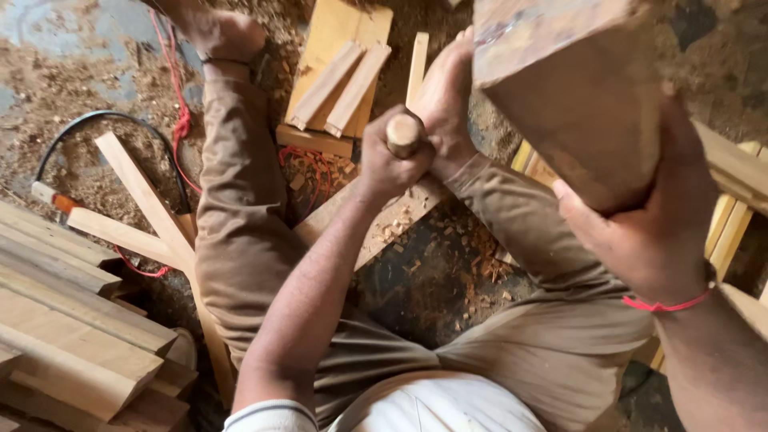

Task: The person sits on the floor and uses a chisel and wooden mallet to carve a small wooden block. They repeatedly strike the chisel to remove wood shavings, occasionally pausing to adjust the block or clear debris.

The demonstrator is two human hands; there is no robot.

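The left hand (392, 164), at the centre of the frame, is closed tight around a round wooden handle (404, 134), whose butt end faces the camera; the tool's lower part is hidden behind the fist, so its kind cannot be told. The handle stands over a board (376, 228) that runs from centre toward lower centre, strewn with chips (396, 228); a foot (444, 100) rests just above the fist, against the board's upper end. The right hand (648, 216), at the right of the frame, grips a heavy wooden block (572, 96) from below and behind, fingers wrapped round its lower end; the block is raised close to the camera (it fills the upper right). Tan trousers cover both knees, spread either side of the board; the other foot (216, 32) sits upper left. A stack of planks (72, 320) lies lower left; short slats (340, 84) rest on a flat board at upper centre; a red cord (180, 120) trails through sawdust on the floor (64, 88) at upper left.
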